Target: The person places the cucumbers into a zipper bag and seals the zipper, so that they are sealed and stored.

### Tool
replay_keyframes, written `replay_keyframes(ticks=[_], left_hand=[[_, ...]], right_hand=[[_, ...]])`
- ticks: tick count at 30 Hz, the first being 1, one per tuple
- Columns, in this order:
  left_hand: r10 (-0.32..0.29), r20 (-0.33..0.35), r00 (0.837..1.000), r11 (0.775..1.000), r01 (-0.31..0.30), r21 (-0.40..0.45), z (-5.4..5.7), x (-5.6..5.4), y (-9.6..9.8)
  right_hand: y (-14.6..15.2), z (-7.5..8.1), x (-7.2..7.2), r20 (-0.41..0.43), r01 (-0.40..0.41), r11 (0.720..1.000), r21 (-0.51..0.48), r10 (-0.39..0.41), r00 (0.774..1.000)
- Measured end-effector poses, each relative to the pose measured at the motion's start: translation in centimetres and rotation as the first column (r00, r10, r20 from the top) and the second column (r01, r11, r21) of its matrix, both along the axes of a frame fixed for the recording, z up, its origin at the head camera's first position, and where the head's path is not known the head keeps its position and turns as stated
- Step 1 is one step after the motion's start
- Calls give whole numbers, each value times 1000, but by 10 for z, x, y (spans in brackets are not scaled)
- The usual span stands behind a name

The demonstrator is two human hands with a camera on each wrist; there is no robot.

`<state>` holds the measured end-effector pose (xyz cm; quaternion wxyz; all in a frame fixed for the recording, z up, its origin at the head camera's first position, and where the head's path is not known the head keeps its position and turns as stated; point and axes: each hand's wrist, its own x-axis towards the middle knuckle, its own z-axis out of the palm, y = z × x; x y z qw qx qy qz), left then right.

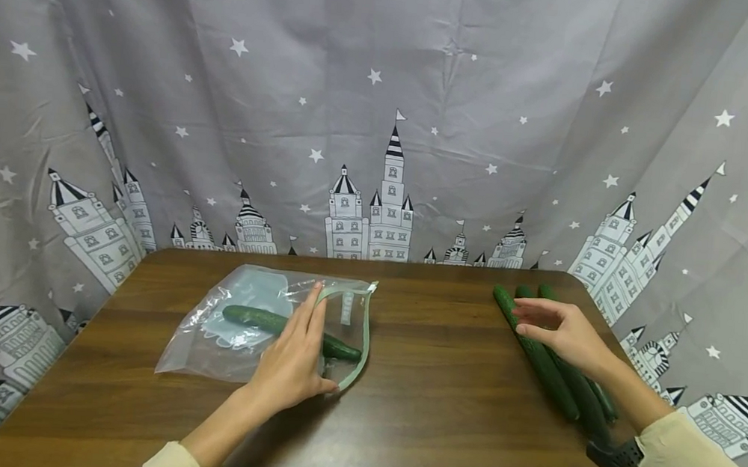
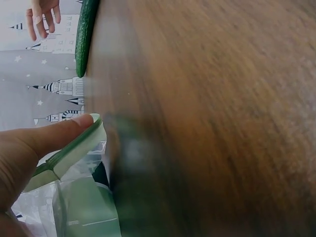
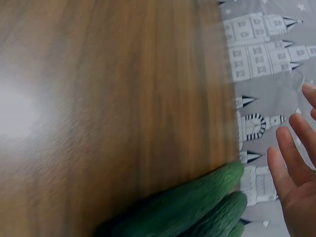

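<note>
Grey curtain point(image 1: 501, 35) hanging in folds behind a brown wooden table point(image 1: 432, 337) with rounded far corners, white stars point(image 1: 375, 76) scattered above, white castles point(image 1: 391, 216) with black-striped roofs lower down, pale glare point(image 1: 352, 457) on the table's near side

– What colour are the cucumbers point(image 1: 546, 370)?
– Dark green; the clear bag point(image 1: 244, 352) has a pale green edge point(image 1: 367, 330).
– And the curtain point(image 1: 370, 135)?
– Grey, with white stars point(image 1: 375, 76) and black-and-white castles point(image 1: 391, 216); the tabletop point(image 1: 427, 389), streaked brown

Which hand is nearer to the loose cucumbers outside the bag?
The right. The right hand is close by the loose cucumbers, apparently not touching them; the left hand is away across the table, touching the clear bag at its green rim.
</note>
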<state>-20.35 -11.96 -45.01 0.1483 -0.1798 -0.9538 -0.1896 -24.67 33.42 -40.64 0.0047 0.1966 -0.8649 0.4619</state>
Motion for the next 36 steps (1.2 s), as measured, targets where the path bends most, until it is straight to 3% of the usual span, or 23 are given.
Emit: replay_keyframes(ticks=[15,22,25,28,32,36], left_hand=[[-7,36,999,1000,7,6,-10,-4,-3],[5,51,999,1000,-5,-15,-12,-3,0],[9,49,999,1000,-8,-21,-12,-2,1],[14,51,999,1000,-12,-23,-13,-1,0],[8,49,999,1000,-7,-7,-13,-1,0],[10,54,998,1000,-10,11,-12,0,-2]], right_hand=[[46,-38,28,-96,48,993,106,-38,995],[56,-43,39,-100,122,973,194,-105,989],[58,-45,42,-159,125,958,258,-86,984],[59,-50,46,-278,103,919,381,8,960],[60,-58,47,-408,101,842,530,149,901],[58,-65,47,-446,109,816,568,194,874]])
